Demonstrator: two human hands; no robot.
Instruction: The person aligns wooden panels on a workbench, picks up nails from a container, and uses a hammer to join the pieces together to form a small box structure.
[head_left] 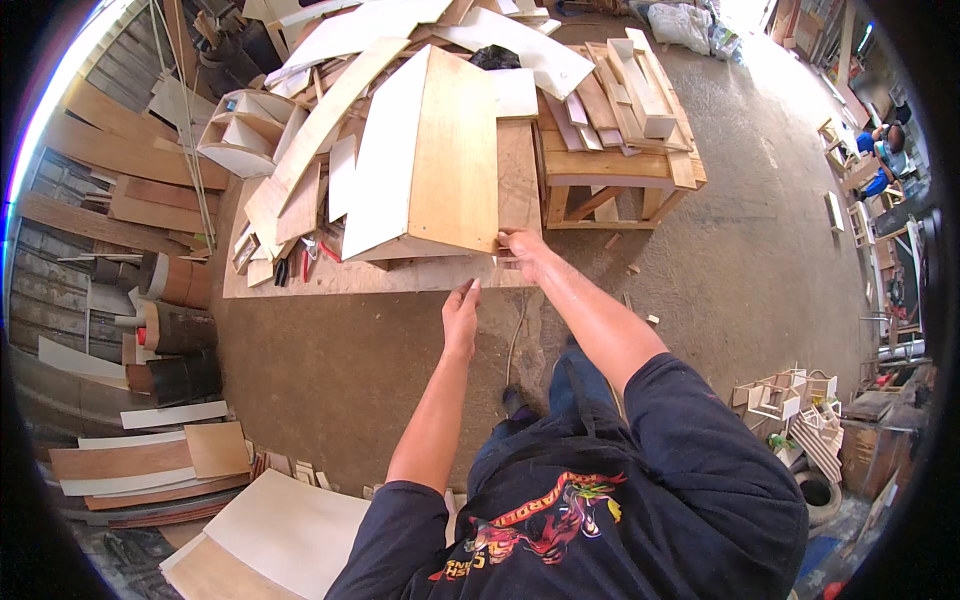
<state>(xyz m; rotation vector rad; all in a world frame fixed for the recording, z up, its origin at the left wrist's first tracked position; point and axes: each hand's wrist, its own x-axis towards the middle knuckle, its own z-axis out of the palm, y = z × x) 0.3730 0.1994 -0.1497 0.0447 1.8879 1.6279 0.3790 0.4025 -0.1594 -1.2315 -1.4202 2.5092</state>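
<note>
Where good handling of the peaked piece point(456, 150) is concerned, both hands probably matter: the left hand point(460, 322) would best support the near edge while the right hand point(522, 252) guides the corner, since a hold at one end alone could let the piece swing or rock. Pressure is best kept even, and fingertips clear of the underside edge.

Nearest the wearer, just short of the peaked piece's near edge, the left fingers point forward, drawn together and apart from the wood; whether anything small lies between them cannot be told. At its near right corner, the right fingers grip the wood. The piece thus lies directly beyond the left fingers and reaches forward and leftward from the right ones, its white slope on the left, its brown slope on the right.

Beneath the piece is the table point(345, 283). Left of its near end lies a red-handled tool point(308, 251); farther along that side rest a long board point(338, 118) and a divided box point(250, 135). To its right stands a side table point(572, 167) bearing wooden strips point(594, 92). Beyond its far right end sits a black bundle point(495, 57).
</note>
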